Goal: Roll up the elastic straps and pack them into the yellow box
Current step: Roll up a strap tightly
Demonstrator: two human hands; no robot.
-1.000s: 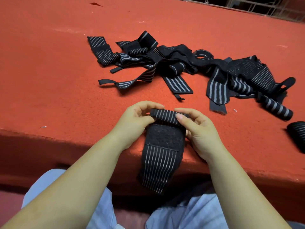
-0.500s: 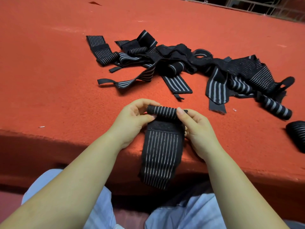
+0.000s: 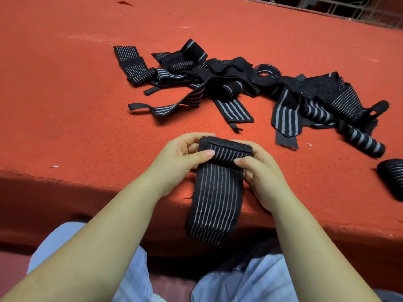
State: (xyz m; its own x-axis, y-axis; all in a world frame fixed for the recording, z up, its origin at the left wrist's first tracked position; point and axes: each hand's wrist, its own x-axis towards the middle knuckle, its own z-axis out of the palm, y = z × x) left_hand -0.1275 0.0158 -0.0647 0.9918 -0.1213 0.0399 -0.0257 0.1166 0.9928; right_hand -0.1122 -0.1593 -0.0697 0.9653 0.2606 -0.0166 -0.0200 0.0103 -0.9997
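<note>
**One strap on the roll, a heap to go**

Both hands are on this strap [image 3: 218,188] at the near edge of the desk [image 3: 65,105]. My left hand [image 3: 181,158] curls round the left end of the roll, thumb pressed on top; my right hand [image 3: 259,171] pinches the right end, fingers tucked behind. Only the top is wound so far, and the long striped tail hangs down over the edge toward my lap. Plenty left, I'd say: a tangled pile of loose straps [image 3: 239,86] sprawls across the middle, farther off. A couple look finished, one rolled strap [image 3: 362,143] at the right of the heap and another dark roll [image 3: 392,177] at the right edge. The yellow box isn't in view, so nothing visibly packed yet.
</note>
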